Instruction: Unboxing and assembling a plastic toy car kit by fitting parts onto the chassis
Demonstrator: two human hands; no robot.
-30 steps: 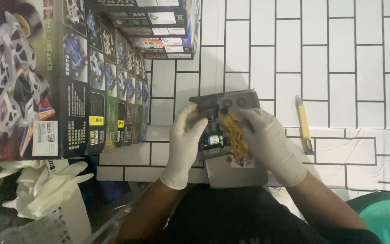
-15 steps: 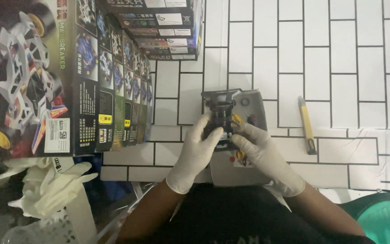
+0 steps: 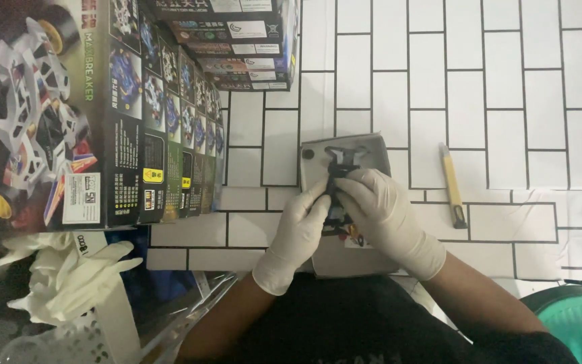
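Note:
Both my hands wear white gloves and hold a small black toy car chassis (image 3: 339,168) above a grey tray (image 3: 372,149) on the white tiled floor. My left hand (image 3: 296,232) grips the chassis from the left side. My right hand (image 3: 386,214) pinches it from the right with the fingers curled over its middle. The lower part of the chassis is hidden behind my fingers.
A row of boxed toy car kits (image 3: 102,114) stands at the left, with more boxes (image 3: 237,40) stacked at the top. A yellow utility knife (image 3: 453,185) lies right of the tray. Spare white gloves (image 3: 69,276) hang at lower left; a green tub (image 3: 577,320) sits at lower right.
The yellow part seen a second ago is now out of sight. Both hands have closed in tighter on the black chassis and turned it lengthwise.

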